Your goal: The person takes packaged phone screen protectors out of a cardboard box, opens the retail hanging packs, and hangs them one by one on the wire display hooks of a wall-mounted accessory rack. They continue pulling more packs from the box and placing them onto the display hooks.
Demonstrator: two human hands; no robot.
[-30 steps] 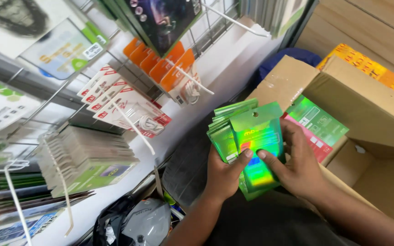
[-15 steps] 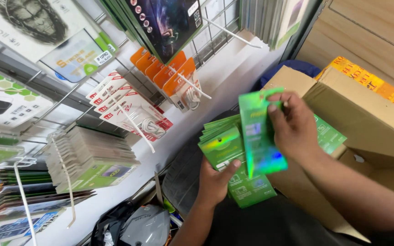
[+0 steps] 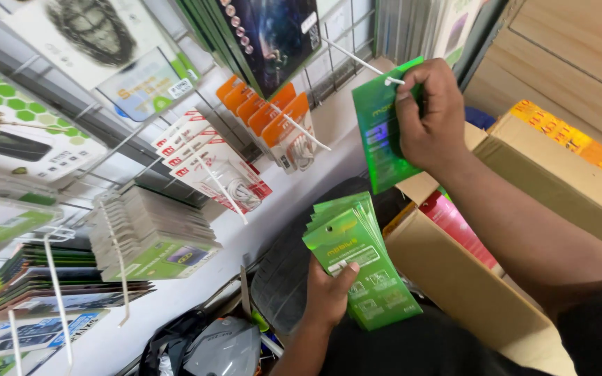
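A single green packet [image 3: 379,136] is pinched in the right hand [image 3: 428,115], far right, with its hang hole held at the tip of a white wire hook [image 3: 364,64] on the display grid. The left hand [image 3: 329,296], near centre, is closed round a fanned stack of green packets [image 3: 357,268], thumb laid across the front. An open cardboard box [image 3: 454,292] sits just right of the stack, a red packet [image 3: 458,226] showing inside. To the left, orange-carded items [image 3: 266,115] and red-and-white carded packs [image 3: 210,163] hang on other hooks.

Judged for a clean hang: the hole should be lined straight with the hook tip, the packet kept flat and square to the wire, then slid back along it. The stack should be kept gripped firmly so the fan is not spilled.
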